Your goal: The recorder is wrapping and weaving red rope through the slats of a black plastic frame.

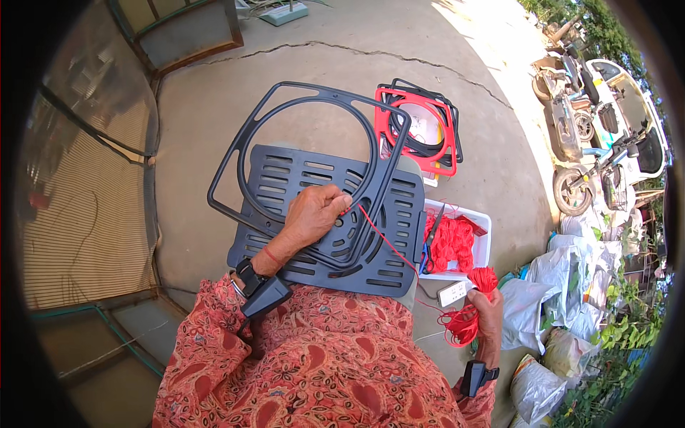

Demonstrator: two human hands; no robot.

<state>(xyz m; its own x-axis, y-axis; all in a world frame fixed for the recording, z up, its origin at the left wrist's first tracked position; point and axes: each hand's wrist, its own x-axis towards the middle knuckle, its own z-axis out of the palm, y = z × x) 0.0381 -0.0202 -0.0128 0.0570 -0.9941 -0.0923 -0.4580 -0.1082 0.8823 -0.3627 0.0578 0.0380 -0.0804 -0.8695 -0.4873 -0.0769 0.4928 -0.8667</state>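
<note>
A dark plastic frame, square outside with a round ring inside (320, 91), lies tilted over a slotted dark plastic board (285, 160) on my lap. My left hand (314, 214) is closed at the frame's near right part, thumb and finger pinching a red cord (385, 241) against it. Whether the fingers also grip the frame I cannot tell. From there the cord runs down to the right, to a loose red hank (464, 324). My right hand (488, 310) is closed around that hank, off the board's right side.
Beside the board, a white tray (482, 246) holds more red cord (453, 242) and blue-handled scissors (427, 258). A white power strip (454, 293) lies near my right hand. Beyond stand stacked red and black frames (451, 146). White sacks (531, 303) and a parked bike (578, 187) are at right.
</note>
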